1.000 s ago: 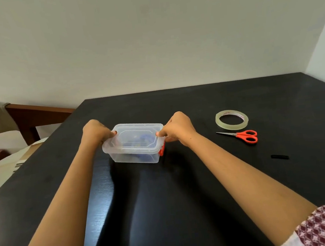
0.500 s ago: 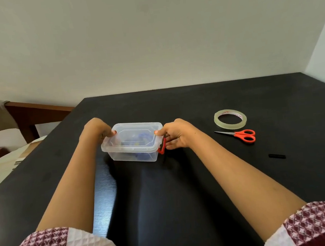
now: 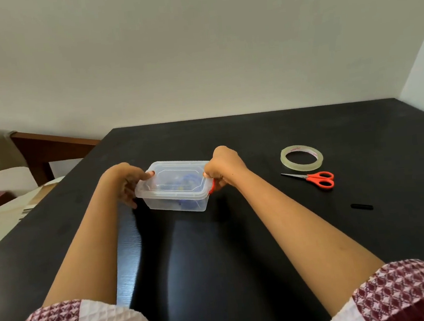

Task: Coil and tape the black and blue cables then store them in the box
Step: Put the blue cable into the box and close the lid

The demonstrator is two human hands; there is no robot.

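Gripping box (image 3: 176, 202) ends, frame centre: left hand (image 3: 126, 181), right hand (image 3: 224, 168) | risk: red latch (image 3: 210, 188) may miss, lid (image 3: 174, 173) pops, box skids

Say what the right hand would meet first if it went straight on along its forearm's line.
The box: the right hand grips its right end, thumb on the lid, fingers by the red latch. Pushing on, away and leftward, it would likely press into the box wall.

Cables (image 3: 189, 180) indistinct inside box (image 3: 174, 204)
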